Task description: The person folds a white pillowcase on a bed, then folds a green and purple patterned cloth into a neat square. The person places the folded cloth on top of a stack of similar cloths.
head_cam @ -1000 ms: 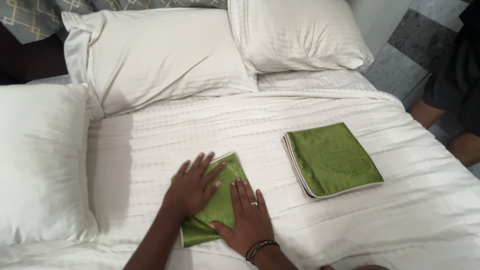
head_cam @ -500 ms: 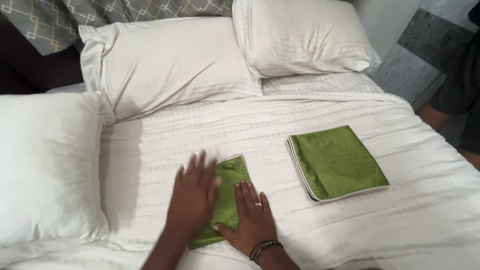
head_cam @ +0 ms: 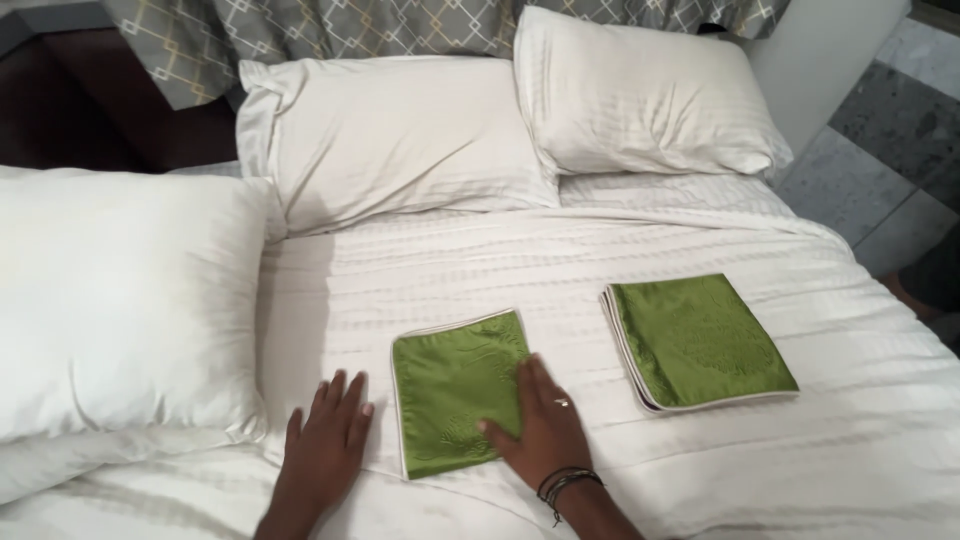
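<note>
Green folded cloth (head_cam: 455, 390): flat on bed (head_cam: 600, 250), long axis running slightly tilted toward pillows (head_cam: 400, 140).
Right hand (head_cam: 540, 425): fingers spread, pressing cloth.
Left hand (head_cam: 325, 445): fingers splayed flat on sheet, beside cloth.

Bare bed (head_cam: 600, 250) sheet lies open across the middle of the frame, between the two green cloths and above them. A big pillow (head_cam: 110, 310) crowds the left; two pillows (head_cam: 400, 135) block the top.
</note>
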